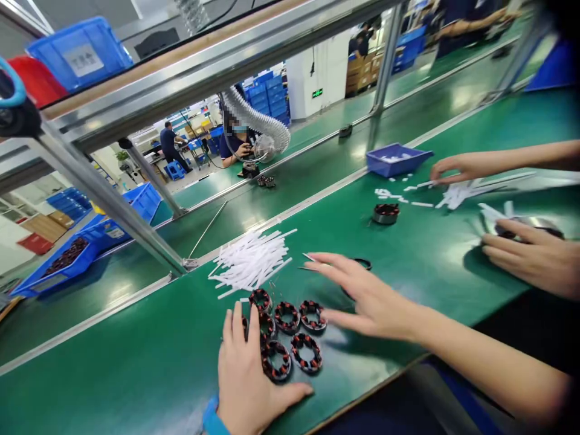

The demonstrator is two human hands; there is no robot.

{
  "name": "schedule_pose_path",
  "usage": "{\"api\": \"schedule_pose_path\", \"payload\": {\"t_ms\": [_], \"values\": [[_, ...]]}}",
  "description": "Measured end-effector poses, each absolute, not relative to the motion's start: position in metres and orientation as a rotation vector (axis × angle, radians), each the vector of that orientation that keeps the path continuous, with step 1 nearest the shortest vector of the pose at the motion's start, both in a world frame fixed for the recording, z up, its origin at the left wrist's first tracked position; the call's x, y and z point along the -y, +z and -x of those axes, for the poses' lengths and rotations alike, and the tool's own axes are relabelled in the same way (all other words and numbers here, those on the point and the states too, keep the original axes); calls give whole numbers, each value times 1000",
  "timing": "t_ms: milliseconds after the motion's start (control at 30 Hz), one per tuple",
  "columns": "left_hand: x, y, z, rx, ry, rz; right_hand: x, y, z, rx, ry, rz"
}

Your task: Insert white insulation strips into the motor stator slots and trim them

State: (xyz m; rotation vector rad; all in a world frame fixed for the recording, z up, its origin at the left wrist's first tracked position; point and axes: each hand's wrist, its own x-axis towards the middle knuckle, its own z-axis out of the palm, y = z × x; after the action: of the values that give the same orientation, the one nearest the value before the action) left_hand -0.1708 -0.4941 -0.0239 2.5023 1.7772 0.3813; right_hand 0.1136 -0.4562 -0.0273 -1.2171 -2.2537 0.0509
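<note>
My left hand (244, 374) lies flat and open on the green bench, fingers stretched beside a cluster of several round wound stator cores (290, 335); its thumb reaches under the nearest core. My right hand (362, 296) hovers open with spread fingers just right of the cluster, above a black ring (362, 263) partly hidden by it. A heap of white strips (251, 260) lies just beyond the cores.
A co-worker's two hands work at the right: one (453, 169) on white strips, one (534, 254) over a metal stator. A single core (386, 212) and a blue tray (396, 160) stand beyond. Metal frame posts (113, 205) and blue bins (67, 260) sit left.
</note>
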Motion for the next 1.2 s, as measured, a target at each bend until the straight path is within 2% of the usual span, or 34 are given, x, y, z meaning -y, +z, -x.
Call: {"api": "schedule_pose_path", "payload": {"t_ms": [100,233,400,533,667,833,1033,1133,1200], "values": [[492,-28,171,-1664,299,-2588,457,-52,-160,2098,-93,1582],[494,-35,155,-1683,336,-2571,453,-79,-186,2038,-108,1729],[495,-31,112,-1714,318,-2441,435,-73,-197,1892,-97,1889],[482,-18,72,-1630,212,-2326,404,-56,-213,1805,108,1993],[462,-11,34,-1584,228,-2300,375,-50,-235,1555,473,2088],[430,-18,-16,-1534,341,-2356,372,-44,-256,1145,796,1822],[376,-20,-69,-1370,627,-2407,409,-25,-240,946,705,1417],[363,-22,-48,-1257,860,-2441,438,-32,-217,949,658,1342],[366,-28,-12,-1307,872,-2509,456,-46,-199,1035,613,1331]]}}
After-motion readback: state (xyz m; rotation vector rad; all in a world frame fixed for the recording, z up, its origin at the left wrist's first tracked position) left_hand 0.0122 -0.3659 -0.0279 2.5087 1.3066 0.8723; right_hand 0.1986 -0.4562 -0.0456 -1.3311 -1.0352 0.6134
